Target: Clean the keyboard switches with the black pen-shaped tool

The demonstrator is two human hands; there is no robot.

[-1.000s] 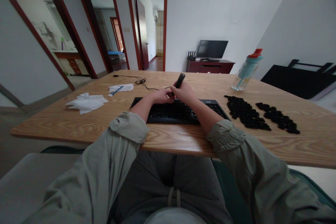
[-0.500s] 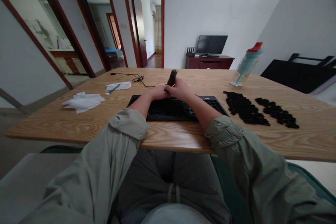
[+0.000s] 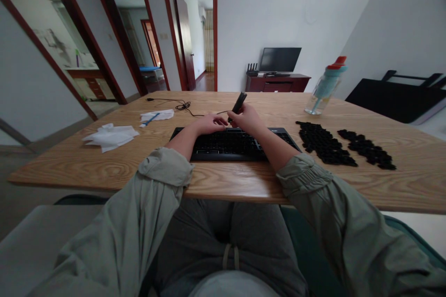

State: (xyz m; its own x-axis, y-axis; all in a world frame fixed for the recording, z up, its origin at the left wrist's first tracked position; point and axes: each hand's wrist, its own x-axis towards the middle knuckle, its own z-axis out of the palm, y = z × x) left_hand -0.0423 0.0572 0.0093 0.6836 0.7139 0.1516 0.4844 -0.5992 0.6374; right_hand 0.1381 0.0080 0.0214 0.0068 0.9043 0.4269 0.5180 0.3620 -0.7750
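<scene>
Near the table's (image 3: 104,167) front edge, a black keyboard (image 3: 230,145); above its far side, left hand (image 3: 209,124) curled, grip unclear, beside right hand (image 3: 249,120) pinching a tilted black tool (image 3: 239,102). Toward the right edge, loose keycaps (image 3: 325,143); beyond them a water bottle (image 3: 324,87).

We see white tissues (image 3: 110,136) lying left on wooden table (image 3: 87,162), blue pen (image 3: 149,119) on paper beyond, water bottle (image 3: 325,86) upright far right, monitor (image 3: 280,59) on cabinet behind.
</scene>
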